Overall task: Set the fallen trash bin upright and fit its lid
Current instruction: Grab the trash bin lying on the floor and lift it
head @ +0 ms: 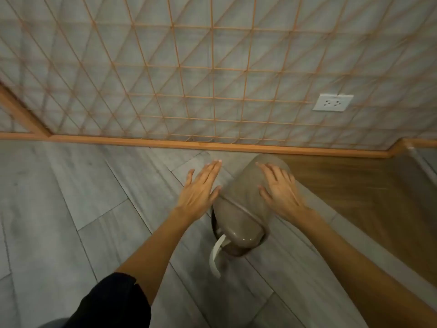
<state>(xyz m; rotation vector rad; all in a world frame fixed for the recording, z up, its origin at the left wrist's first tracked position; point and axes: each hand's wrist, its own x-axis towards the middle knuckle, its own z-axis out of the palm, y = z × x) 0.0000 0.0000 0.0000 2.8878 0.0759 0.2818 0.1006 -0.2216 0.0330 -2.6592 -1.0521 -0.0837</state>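
A taupe plastic trash bin lies on its side on the grey floor, its base toward the wall and its mouth toward me. Its swing lid sits at the near end, partly out of the rim, with a pale strip hanging from it. My left hand hovers flat with fingers spread just left of the bin, its thumb close to the bin's side. My right hand is spread over the bin's upper right side; whether it touches I cannot tell. Neither hand grips anything.
A wall with an orange diamond grid and a wooden skirting board runs just behind the bin. A white socket is on the wall at right. Brown wooden flooring lies to the right, grey floor planks to the left.
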